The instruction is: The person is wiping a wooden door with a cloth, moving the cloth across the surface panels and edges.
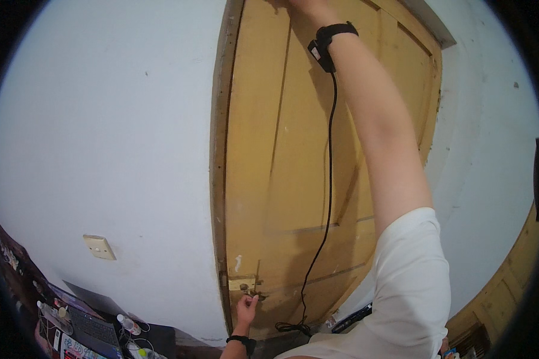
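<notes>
A yellow-brown wooden door [256, 157] fills the middle of the head view. My left hand [247, 307], low on the door, has its fingers closed on a small dark door latch part [259, 296], just below the brass-coloured lock plate [241, 284]. Raised to the top of the picture is my right arm; my right hand [307, 5] is mostly cut off by the frame edge near the door's upper part, its fingers hidden. A black strap with a small device [325, 49] circles the right wrist, and a black cable [330, 157] hangs from it.
White walls flank the door frame [220, 179]. At lower left are a light switch [99, 247], an open laptop [92, 330], a white-capped bottle [129, 324] and tangled cables. Coiled black cable [294, 326] lies low beside the door. Another wooden door [505, 273] shows at right.
</notes>
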The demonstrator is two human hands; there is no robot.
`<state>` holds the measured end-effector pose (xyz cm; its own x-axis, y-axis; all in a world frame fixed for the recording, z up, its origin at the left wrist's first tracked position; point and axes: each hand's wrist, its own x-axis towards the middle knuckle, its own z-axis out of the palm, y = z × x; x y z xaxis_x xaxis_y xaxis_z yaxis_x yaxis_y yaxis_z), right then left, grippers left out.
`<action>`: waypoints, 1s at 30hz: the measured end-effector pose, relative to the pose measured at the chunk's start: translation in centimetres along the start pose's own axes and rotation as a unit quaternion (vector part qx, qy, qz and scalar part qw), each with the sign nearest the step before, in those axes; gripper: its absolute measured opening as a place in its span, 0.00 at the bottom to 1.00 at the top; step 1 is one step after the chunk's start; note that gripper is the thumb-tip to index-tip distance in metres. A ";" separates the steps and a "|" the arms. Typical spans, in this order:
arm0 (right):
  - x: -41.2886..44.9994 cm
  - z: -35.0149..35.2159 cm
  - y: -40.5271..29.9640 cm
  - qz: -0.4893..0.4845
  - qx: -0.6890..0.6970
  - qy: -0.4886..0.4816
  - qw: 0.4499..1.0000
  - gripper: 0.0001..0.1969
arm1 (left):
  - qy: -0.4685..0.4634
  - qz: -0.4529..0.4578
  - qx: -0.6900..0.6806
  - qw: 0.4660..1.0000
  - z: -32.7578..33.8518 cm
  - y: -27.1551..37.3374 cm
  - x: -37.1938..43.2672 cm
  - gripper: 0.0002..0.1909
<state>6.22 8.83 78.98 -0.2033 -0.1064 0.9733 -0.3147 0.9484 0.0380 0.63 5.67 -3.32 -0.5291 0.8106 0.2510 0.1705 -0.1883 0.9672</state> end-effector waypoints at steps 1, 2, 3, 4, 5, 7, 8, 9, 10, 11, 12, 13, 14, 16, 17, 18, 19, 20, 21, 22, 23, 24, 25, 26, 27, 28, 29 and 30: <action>0.2 -0.6 0.7 -0.105 -0.150 0.006 0.983 0.19 | 0.001 -0.011 -0.020 1.000 0.2 0.0 0.0 0.20; 0.4 -1.2 1.3 -0.205 -0.296 0.011 0.933 0.19 | 0.001 -0.022 -0.040 0.999 0.4 0.0 -0.1 0.20; -0.1 -1.4 1.4 -0.204 -0.297 0.012 0.933 0.19 | 0.000 -0.023 -0.039 0.999 0.3 0.3 -0.1 0.20; -0.6 -1.4 1.5 -0.197 -0.320 -0.005 0.927 0.18 | 0.000 -0.020 -0.032 0.999 0.2 1.1 -0.1 0.20; -1.0 -1.5 1.5 -0.189 -0.343 -0.021 0.920 0.18 | 0.000 -0.016 -0.026 1.000 0.1 1.5 -0.2 0.20; -1.7 -1.4 1.4 -0.174 -0.313 -0.051 0.932 0.18 | 0.005 -0.009 -0.032 0.999 0.1 1.0 -0.1 0.20; -1.9 -1.2 1.3 -0.221 -0.331 -0.046 0.916 0.18 | 0.011 -0.001 -0.038 0.999 -0.1 0.8 -0.1 0.20; -1.9 -1.7 1.5 -0.267 -0.355 -0.042 0.895 0.18 | 0.007 0.001 -0.038 0.999 0.1 1.2 -0.1 0.20; -1.4 -2.2 1.9 -0.239 -0.373 -0.041 0.896 0.19 | 0.005 -0.002 -0.031 1.000 0.2 1.7 -0.1 0.20; -1.0 -2.8 2.1 -0.239 -0.377 -0.040 0.894 0.19 | 0.002 -0.005 -0.023 1.000 0.4 2.2 0.0 0.19; -0.5 -2.7 2.0 -0.210 -0.383 -0.020 0.899 0.18 | 0.003 -0.004 -0.021 1.000 0.3 1.8 0.0 0.19; -0.2 -2.7 1.9 -0.181 -0.389 0.000 0.903 0.18 | 0.005 0.004 -0.023 1.000 0.2 1.2 -0.1 0.19; 0.1 -2.8 1.9 -0.181 -0.388 0.002 0.904 0.18 | 0.007 0.012 -0.026 1.000 0.2 0.8 0.0 0.19; 0.2 -2.5 1.8 -0.206 -0.376 0.013 0.903 0.18 | 0.005 0.013 -0.039 0.999 0.2 0.0 0.1 0.19; 0.1 -2.3 1.8 -0.205 -0.376 0.014 0.904 0.18 | 0.003 0.015 -0.055 0.998 0.1 -0.4 0.1 0.19; -0.4 -2.2 1.6 -0.194 -0.358 0.014 0.913 0.18 | 0.000 0.014 -0.054 0.998 0.3 0.1 0.0 0.19; -0.8 -2.3 1.5 -0.184 -0.340 0.014 0.922 0.17 | 0.004 0.025 -0.046 0.999 0.4 0.5 0.1 0.19; -1.0 -2.5 1.8 -0.181 -0.342 0.013 0.922 0.17 | 0.008 0.036 -0.039 0.999 0.5 0.9 0.0 0.19; -1.1 -2.6 2.1 -0.199 -0.372 0.005 0.907 0.17 | 0.009 0.035 -0.038 0.999 0.4 0.8 0.0 0.19; -1.2 -2.7 2.4 -0.217 -0.401 -0.003 0.890 0.17 | -0.003 -0.008 -0.045 0.999 0.3 0.7 0.1 0.19; -1.2 -2.9 2.6 -0.217 -0.400 -0.003 0.890 0.17 | -0.015 -0.051 -0.053 0.997 0.2 0.5 0.1 0.19; -1.4 -3.1 2.8 -0.233 -0.406 -0.018 0.883 0.17 | -0.017 -0.051 -0.053 0.997 0.2 0.8 0.1 0.19; -1.6 -3.2 2.9 -0.250 -0.412 -0.034 0.876 0.17 | -0.013 -0.030 -0.051 0.998 0.3 1.2 0.1 0.19; -1.6 -3.4 2.9 -0.249 -0.413 -0.034 0.875 0.17 | -0.009 -0.008 -0.049 0.999 0.3 1.5 0.0 0.19; -1.6 -3.6 2.9 -0.247 -0.414 -0.037 0.875 0.16 | -0.009 -0.008 -0.050 0.999 0.2 1.6 0.0 0.19; -1.5 -3.6 2.8 -0.245 -0.416 -0.039 0.875 0.16 | -0.011 -0.016 -0.041 0.999 0.2 1.7 -0.1 0.20; -1.3 -3.6 2.7 -0.245 -0.416 -0.039 0.875 0.16 | -0.013 -0.025 -0.032 0.999 0.1 1.8 0.0 0.20; -0.9 -3.4 2.4 -0.213 -0.418 -0.018 0.883 0.16 | -0.010 -0.024 -0.033 0.999 0.0 1.4 0.0 0.20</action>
<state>8.77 12.16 78.94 -0.2659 -0.5025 0.8227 0.4217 0.7068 0.5680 0.86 5.40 -1.98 -0.5189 0.8300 0.2045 0.0906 -0.1845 0.9787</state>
